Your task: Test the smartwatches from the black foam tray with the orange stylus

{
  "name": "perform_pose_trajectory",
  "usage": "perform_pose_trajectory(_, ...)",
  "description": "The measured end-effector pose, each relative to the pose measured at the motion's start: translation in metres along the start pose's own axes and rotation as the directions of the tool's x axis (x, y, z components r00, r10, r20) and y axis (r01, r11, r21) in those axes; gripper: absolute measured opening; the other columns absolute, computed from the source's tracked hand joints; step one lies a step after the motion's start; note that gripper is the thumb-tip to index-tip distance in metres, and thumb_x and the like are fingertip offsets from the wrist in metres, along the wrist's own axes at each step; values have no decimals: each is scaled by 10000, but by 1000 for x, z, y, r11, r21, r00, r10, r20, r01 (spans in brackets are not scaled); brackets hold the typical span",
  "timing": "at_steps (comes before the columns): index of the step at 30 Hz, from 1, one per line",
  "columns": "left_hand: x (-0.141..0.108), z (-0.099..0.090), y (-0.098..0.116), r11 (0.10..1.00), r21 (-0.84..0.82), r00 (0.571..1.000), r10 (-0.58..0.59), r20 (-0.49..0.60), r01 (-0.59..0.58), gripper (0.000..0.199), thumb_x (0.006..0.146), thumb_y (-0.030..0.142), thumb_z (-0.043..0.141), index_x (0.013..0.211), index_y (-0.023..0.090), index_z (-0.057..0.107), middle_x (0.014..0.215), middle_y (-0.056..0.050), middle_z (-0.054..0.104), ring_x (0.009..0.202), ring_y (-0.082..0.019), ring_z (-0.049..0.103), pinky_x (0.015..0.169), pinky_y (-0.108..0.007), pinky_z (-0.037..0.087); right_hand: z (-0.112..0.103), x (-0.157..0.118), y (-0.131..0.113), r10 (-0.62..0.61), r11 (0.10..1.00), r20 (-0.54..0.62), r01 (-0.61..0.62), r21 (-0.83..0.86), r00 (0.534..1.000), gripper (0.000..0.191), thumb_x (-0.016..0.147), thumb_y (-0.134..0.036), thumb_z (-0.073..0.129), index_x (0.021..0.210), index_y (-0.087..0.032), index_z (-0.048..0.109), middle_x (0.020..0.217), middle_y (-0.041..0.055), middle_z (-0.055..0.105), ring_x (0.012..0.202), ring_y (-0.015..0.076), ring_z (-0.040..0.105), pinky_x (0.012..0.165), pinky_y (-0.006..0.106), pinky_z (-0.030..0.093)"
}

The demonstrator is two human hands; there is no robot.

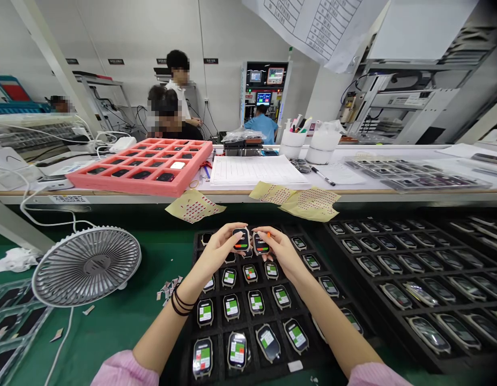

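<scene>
1. Pink sleeves (125, 370) edge my foreground; beyond them, bare forearms (163, 332) extend over a black tray (219, 327) of lit watches (231, 306).
2. The left hand (222, 244) pinches one watch (240, 239), thumb at its face, fingers behind; the right hand (274, 244) grips a second watch (261, 245) likewise.
3. Both hang side by side over the tray's far rows, screens toward me.
4. A slip looks to me the likeliest mishap: edge grips could loosen and drop either onto those below. Held so near, the cases might knock; a stray thumb could tap a screen.
5. Forearms converge, wrists angled inward, black bands (179, 301) circling the left.
</scene>
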State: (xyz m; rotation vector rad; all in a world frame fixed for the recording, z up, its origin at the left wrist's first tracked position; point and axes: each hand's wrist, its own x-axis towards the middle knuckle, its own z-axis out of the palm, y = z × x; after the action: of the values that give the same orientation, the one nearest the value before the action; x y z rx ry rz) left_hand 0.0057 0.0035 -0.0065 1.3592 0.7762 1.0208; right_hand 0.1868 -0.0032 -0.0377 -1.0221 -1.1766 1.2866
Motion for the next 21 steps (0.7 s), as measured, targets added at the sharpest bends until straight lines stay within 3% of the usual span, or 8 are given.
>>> perform_pose_trajectory(6,-1,1,1,1000,1,1000,-8,-1,8,356,815,412,600,1094,192,618,1021,-65,637,888,-191,618,667,-266,559,1,0,-1,7,1000,-58,-7,-9,998,296,715,-450,701,849,-187,668,593,-18,584,382,64,414,344,196,276)
perform_pose_trajectory(17,0,0,0,1000,9,1000,-4,-5,4,373,803,414,609,1100,188,614,1033,-70,631,878,-192,614,654,-266,559,1,-1,0,-60,998,58,61,1,996,434,618,-280,791,1013,-216,625,797,8,632,548,102,527,422,206,386)
perform_pose_trajectory(21,-1,0,2,1000,9,1000,-11,-3,11,368,805,412,609,1099,190,616,1032,-68,628,862,-183,615,662,-267,560,1,0,0,-71,997,35,72,-35,997,398,627,-305,788,984,-214,636,739,-8,610,485,85,478,400,208,364)
